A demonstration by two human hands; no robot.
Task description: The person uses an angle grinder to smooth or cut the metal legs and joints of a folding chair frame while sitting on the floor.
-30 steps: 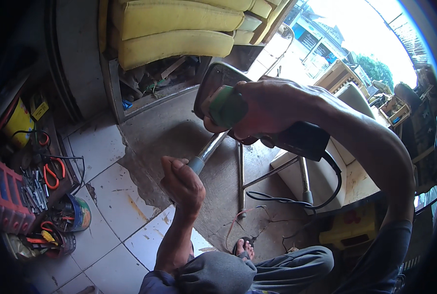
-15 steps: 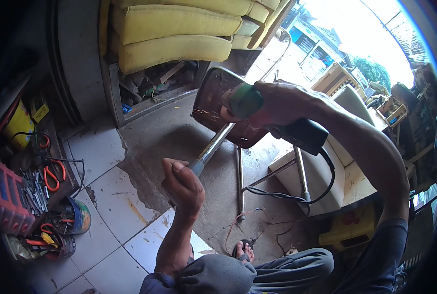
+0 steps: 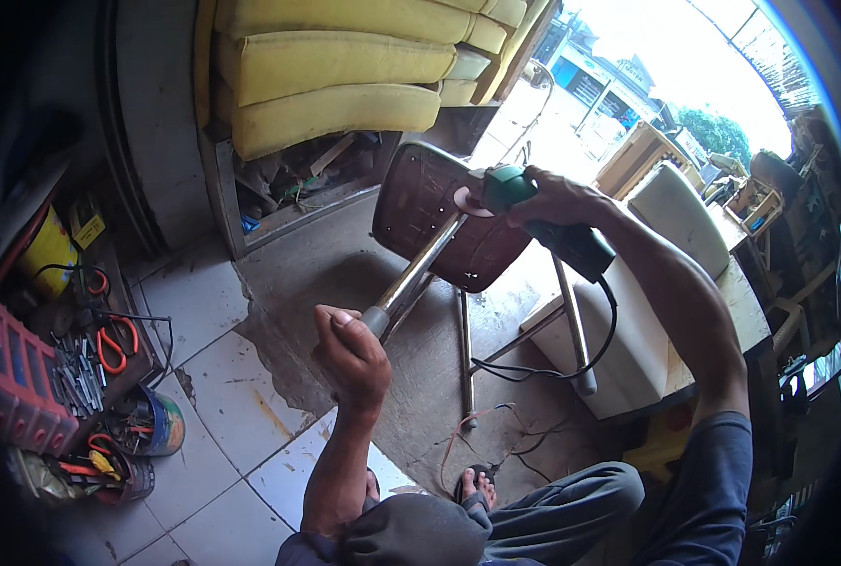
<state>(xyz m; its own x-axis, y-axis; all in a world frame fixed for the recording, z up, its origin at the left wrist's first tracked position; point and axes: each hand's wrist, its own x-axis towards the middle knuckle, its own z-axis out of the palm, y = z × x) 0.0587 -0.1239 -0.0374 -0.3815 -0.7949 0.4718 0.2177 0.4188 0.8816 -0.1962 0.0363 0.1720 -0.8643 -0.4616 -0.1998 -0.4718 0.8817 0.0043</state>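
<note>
My right hand (image 3: 557, 200) is wrapped around a green and black angle grinder (image 3: 564, 243), whose cord hangs from its rear. The grinder's thin disc (image 3: 474, 202) meets, or nearly meets, the upper end of a metal chair leg (image 3: 420, 260); actual contact is hard to make out. Closed around that leg's grey foot cap, my left hand (image 3: 354, 354) keeps to its near end. Behind the leg is the brown underside of the seat or back panel (image 3: 411, 193), dotted with small holes. Other legs (image 3: 466, 354) of the chair reach toward the floor.
Yellow cushions (image 3: 345, 66) are stacked on a shelf ahead. At left stand a red plastic crate (image 3: 19, 377), pliers (image 3: 111, 344) and tubs of tools (image 3: 161, 424). A cream padded seat (image 3: 609, 363) lies to the right. Loose wires (image 3: 505, 439) trail over the floor near my foot.
The angle grinder has turned and shifted slightly, so its disc now shows at the leg's upper end. My right forearm has moved left. My left hand keeps its grip on the leg.
</note>
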